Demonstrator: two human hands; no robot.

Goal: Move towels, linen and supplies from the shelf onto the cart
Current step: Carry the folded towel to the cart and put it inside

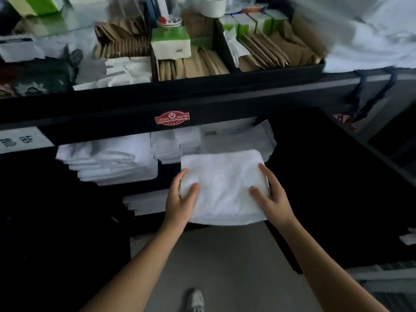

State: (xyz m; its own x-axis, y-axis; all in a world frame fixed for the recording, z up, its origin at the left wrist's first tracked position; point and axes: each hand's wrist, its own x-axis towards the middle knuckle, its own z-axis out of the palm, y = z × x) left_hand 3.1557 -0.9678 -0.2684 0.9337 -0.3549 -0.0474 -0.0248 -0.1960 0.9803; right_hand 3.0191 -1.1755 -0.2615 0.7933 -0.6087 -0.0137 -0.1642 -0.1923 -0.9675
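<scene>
A stack of folded white towels (222, 188) sits at the front of the black cart (135, 104), level with its middle shelf. My left hand (180, 199) grips the stack's left edge, thumb on top and fingers along the side. My right hand (269, 194) grips the right edge the same way. Behind the stack lie more folded white linen (108, 161) on the left and thin white packs (238, 138) at the back.
The cart's top tray holds brown paper packets (202, 61), green-and-white boxes (171, 42) and white wrapped items (121, 70). White bedding (378, 41) is piled at the upper right. A lower shelf holds flat white linen (146, 201). My shoe (195, 300) stands on the grey floor.
</scene>
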